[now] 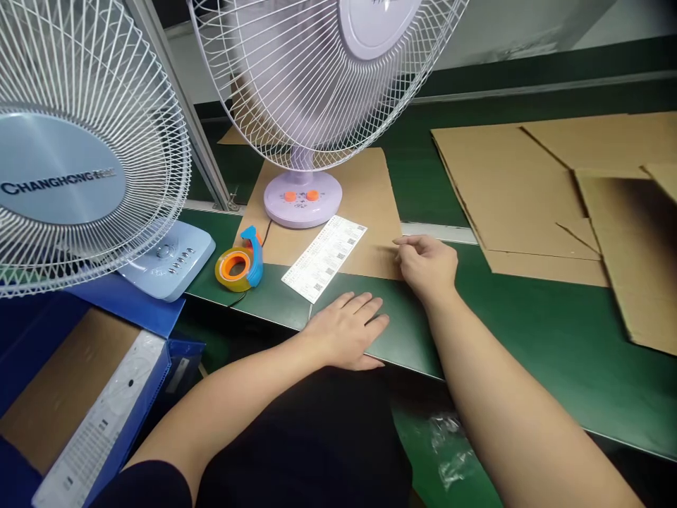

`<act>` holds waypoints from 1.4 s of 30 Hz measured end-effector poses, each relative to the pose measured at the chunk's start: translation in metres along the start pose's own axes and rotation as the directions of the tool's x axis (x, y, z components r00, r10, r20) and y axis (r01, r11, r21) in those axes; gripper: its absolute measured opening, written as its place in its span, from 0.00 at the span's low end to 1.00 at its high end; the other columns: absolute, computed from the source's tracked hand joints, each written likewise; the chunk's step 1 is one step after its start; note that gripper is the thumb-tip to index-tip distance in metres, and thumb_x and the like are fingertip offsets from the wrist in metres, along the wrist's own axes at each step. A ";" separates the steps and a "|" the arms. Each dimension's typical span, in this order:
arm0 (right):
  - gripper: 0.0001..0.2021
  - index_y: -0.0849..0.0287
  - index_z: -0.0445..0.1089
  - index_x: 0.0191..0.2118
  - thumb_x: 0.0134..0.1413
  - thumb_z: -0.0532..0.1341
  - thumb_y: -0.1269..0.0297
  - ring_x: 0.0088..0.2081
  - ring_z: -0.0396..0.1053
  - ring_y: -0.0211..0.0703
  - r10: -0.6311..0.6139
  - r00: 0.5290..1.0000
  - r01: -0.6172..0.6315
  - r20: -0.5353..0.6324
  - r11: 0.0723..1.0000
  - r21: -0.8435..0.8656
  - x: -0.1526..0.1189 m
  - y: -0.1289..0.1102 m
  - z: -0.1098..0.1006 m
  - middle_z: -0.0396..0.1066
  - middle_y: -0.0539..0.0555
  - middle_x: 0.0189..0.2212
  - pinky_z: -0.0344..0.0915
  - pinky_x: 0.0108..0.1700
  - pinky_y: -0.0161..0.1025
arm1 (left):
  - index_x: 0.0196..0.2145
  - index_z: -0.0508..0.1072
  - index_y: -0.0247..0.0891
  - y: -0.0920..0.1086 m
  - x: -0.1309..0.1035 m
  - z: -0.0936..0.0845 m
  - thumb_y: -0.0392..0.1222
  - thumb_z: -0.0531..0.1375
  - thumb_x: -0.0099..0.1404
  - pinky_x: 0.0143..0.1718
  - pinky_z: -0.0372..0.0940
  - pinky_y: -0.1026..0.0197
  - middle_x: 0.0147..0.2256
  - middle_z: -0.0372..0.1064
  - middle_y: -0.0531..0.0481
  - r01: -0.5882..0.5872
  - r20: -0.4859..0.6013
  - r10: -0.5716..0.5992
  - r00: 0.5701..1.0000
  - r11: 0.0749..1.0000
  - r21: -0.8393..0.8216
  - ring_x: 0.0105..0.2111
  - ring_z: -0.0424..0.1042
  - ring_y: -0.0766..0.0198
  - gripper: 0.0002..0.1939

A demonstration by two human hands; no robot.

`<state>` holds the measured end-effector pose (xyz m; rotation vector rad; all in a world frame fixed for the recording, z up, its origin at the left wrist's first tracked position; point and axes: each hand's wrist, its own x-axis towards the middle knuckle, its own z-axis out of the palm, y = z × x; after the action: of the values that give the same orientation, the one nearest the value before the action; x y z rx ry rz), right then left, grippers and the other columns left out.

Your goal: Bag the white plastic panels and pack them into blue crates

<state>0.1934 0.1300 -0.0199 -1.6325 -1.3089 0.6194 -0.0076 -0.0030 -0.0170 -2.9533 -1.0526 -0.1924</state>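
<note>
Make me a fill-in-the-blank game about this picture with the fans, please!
1. The purple fan has two round buttons coloured ______.
2. The left hand lies flat on the ______ table.
3. The right hand touches the edge of a sheet of ______, the one the purple fan stands on.
4. The tape dispenser lies between the blue fan and the white ______ sheet with printed codes.

Missing words: orange; green; cardboard; label
</note>
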 end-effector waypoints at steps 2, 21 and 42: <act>0.16 0.58 0.81 0.40 0.46 0.60 0.63 0.26 0.71 0.46 0.055 0.998 -0.055 -0.010 0.998 0.029 -0.001 -0.002 0.000 0.74 0.51 0.23 0.68 0.31 0.41 | 0.69 0.69 0.28 0.000 0.000 0.000 0.65 0.65 0.71 0.76 0.52 0.42 0.73 0.61 0.30 -0.002 -0.002 0.002 1.000 1.000 0.004 0.74 0.59 0.40 0.42; 0.15 0.57 0.81 0.38 0.44 0.60 0.63 0.27 0.70 0.46 0.049 0.999 -0.048 -0.016 0.998 0.047 0.000 -0.004 -0.001 0.74 0.50 0.23 0.67 0.32 0.41 | 0.69 0.69 0.28 0.000 0.000 0.002 0.65 0.64 0.72 0.76 0.52 0.41 0.73 0.61 0.30 -0.008 -0.012 0.008 1.000 1.000 -0.006 0.74 0.59 0.39 0.42; 0.14 0.56 0.81 0.37 0.46 0.60 0.64 0.25 0.67 0.44 0.082 0.997 -0.082 0.004 0.996 0.032 0.002 -0.006 -0.002 0.73 0.50 0.22 0.64 0.30 0.40 | 0.70 0.69 0.29 0.001 0.000 0.002 0.67 0.63 0.73 0.76 0.52 0.42 0.73 0.61 0.30 -0.009 -0.015 0.009 1.000 1.000 0.021 0.74 0.59 0.40 0.43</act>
<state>0.1926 0.1315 -0.0135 -1.6663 -1.2335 0.6887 -0.0071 -0.0039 -0.0185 -2.9323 -1.0332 -0.2022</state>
